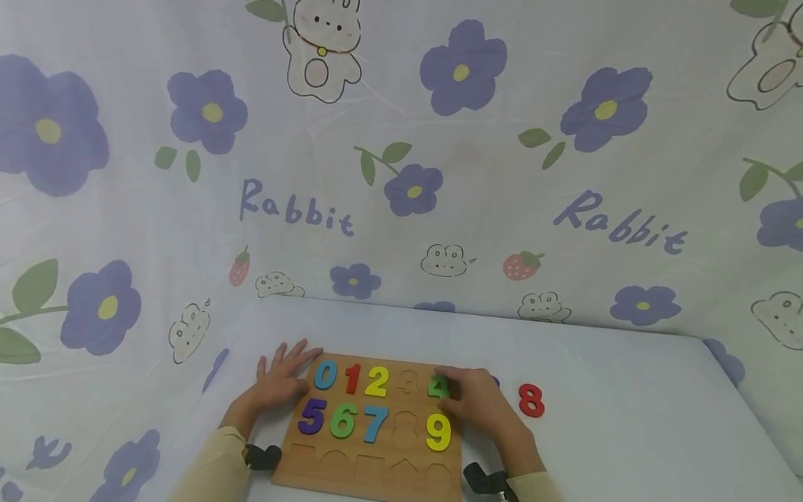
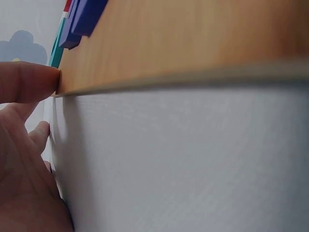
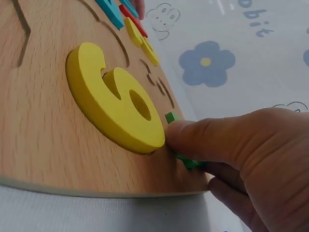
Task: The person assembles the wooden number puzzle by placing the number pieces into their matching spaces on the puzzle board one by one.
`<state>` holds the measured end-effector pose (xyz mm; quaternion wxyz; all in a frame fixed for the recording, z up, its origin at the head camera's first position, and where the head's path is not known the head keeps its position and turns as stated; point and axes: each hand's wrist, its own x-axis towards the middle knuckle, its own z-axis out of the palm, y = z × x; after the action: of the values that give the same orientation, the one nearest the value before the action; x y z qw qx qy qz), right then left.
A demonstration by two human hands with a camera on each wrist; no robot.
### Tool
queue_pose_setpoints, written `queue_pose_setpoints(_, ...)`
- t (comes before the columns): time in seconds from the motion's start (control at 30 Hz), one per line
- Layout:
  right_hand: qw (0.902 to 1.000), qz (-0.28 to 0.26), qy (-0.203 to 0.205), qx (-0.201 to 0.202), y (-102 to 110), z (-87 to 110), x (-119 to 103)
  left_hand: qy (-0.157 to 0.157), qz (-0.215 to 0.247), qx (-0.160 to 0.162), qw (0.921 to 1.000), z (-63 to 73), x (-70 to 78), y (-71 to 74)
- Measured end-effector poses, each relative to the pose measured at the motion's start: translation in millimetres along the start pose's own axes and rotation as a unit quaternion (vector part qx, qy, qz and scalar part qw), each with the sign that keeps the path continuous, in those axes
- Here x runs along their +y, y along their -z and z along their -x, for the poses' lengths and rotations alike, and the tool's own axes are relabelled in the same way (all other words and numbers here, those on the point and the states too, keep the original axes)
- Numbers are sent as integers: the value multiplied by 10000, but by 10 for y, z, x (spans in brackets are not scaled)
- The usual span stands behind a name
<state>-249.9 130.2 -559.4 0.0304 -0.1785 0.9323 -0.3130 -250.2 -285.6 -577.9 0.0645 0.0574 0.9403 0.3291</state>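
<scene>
Across the wooden board [image 1: 351, 482], numerals [image 1: 374, 422] 0–2, 5–7, 9, my right hand [image 1: 482, 399] pinching green 4 [image 1: 438, 388], left hand [image 1: 278, 385] splayed against the edge, "Rabbit" lettering [image 1: 291, 209] behind.

Soft, even light; faint shadows on the bench [image 3: 72, 215]; dimmer left wrist view, board [image 2: 183, 38] blurred rightward.

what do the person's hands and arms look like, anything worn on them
The left hand and right hand wear no gloves. The left sleeve and right sleeve are plain pale cream. A small black device shows by each wrist: left device, right device.
</scene>
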Motion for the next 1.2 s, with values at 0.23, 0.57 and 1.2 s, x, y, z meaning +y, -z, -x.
queue_pose_setpoints(0.23,9994,51,-273,224,133,78,-35,57,-106,-21,9999,14,66,20)
queue_pose_setpoints(0.57,9977,-99,380,549,641,219,41,115,-294,-61,9995,-11,34,4)
queue_pose_setpoints(1.2,9918,-1016,660,402,1312,552,721,-123,-136,161,9997,-66,-97,-63)
